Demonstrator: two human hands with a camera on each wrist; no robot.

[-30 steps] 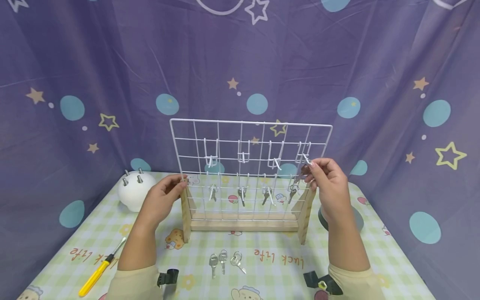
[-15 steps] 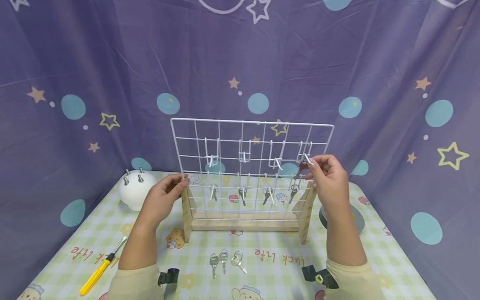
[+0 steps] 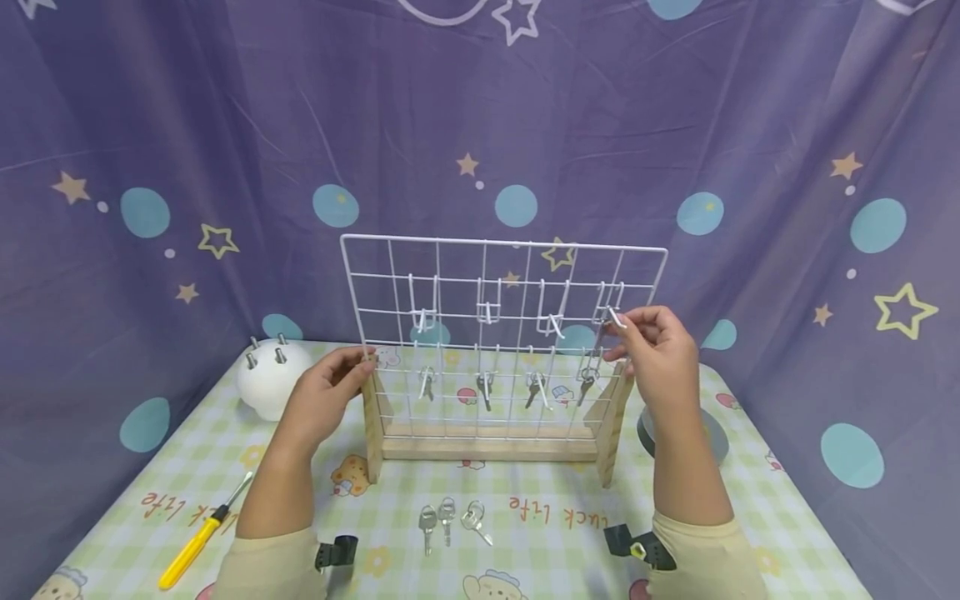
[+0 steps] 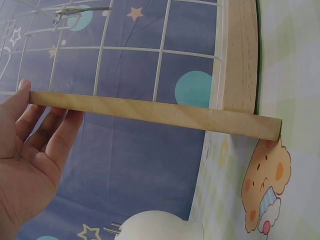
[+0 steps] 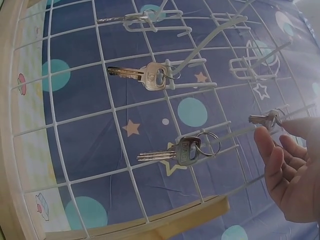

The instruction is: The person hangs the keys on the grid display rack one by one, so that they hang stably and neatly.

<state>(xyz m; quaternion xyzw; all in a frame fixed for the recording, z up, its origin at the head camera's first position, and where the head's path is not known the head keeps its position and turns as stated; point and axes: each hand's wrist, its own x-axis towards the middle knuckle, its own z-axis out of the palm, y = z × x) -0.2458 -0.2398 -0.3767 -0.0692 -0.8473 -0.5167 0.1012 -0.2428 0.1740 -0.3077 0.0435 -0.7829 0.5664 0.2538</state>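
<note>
In front of me stands a white wire grid rack (image 3: 504, 244) on a wooden base, with hooks in two rows. My left hand (image 3: 322, 398) grips the rack's left wooden post (image 4: 150, 111), thumb on one side and fingers on the other. By its ring, my right hand (image 3: 662, 367) pinches a key (image 5: 264, 119) at the upper right hook (image 3: 617, 317). Whether the ring sits on that hook is hard to tell. Keys hang from the lower hooks, one being a silver key (image 5: 187, 151). The other three upper hooks carry no keys.
Several loose keys (image 3: 446, 521) lie on the checked tablecloth before the rack. A yellow screwdriver (image 3: 197, 546) lies at left, near a white rounded object with metal posts (image 3: 273, 383). A grey round object (image 3: 712, 437) is partly behind the right forearm. A purple curtain (image 3: 420, 125) hangs behind.
My right hand has risen slightly, and the key by its fingers has shifted at the upper right hook. My left hand has stayed on the post.
</note>
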